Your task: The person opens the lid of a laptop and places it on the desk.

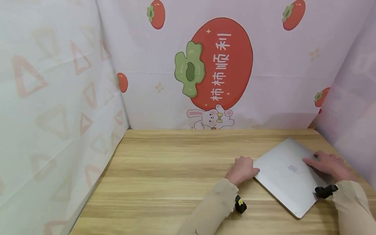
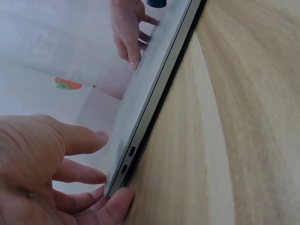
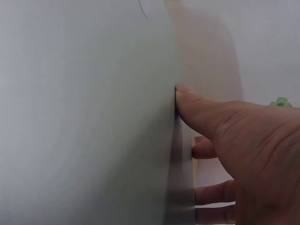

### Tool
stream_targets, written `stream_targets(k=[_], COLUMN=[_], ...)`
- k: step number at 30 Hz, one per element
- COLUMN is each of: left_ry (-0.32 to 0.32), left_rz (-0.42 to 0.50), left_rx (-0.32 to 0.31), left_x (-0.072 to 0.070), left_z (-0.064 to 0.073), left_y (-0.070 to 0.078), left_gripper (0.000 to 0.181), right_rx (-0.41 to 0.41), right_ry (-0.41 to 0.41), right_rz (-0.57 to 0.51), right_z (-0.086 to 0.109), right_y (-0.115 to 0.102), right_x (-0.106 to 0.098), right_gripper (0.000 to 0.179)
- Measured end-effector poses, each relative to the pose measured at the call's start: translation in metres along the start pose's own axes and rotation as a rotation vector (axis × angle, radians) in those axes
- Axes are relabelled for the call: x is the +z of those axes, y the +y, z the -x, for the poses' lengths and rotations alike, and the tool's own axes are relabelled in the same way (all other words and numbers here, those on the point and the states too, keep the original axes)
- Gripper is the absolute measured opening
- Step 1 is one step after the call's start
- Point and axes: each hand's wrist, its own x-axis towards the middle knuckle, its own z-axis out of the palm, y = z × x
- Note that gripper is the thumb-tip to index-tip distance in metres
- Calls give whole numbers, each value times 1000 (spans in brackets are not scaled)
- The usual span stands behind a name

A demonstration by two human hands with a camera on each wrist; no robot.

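A closed silver laptop (image 1: pixel 280 183) lies aslant on the wooden table, its lid facing up. At its left corner, my left hand (image 1: pixel 241 170) grips the edge; in the left wrist view the left hand's fingers (image 2: pixel 117 206) curl about the corner near two small ports, with the thumb over the lid. My right hand (image 1: pixel 332 165) holds the opposite side of the laptop. In the right wrist view the right thumb (image 3: pixel 197 108) lies on the lid (image 3: pixel 89 112) and the other fingers reach down past its edge. The underside of the laptop is hidden.
The wooden table (image 1: pixel 153 178) extends to the left of the laptop. A printed cloth (image 1: pixel 143 109) hangs along the back edge, with further cloths on the left (image 1: pixel 50 137) and right (image 1: pixel 364 123). Black wrist cameras (image 1: pixel 240 204) sit at both sleeves.
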Motion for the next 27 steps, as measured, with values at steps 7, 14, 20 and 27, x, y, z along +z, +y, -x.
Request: stream_targets(k=[7, 14, 20, 27], left_ry=[29, 44, 59, 55], left_rz=[-11, -19, -58, -53], left_rx=[-32, -25, -1, -26], left_x=[0, -2, -1, -2], left_z=[-2, -1, -3, -4], left_y=[-4, -5, -8, -15], left_gripper=[52, 51, 52, 50], right_rx=[22, 27, 38, 61], right_ry=[-12, 9, -29, -79], right_rz=[-21, -11, -10, -39], right_z=[1, -1, -1, 5], right_y=[-4, -2, -3, -14], right_x=[2, 4, 4, 3], right_gripper=[96, 97, 100, 105])
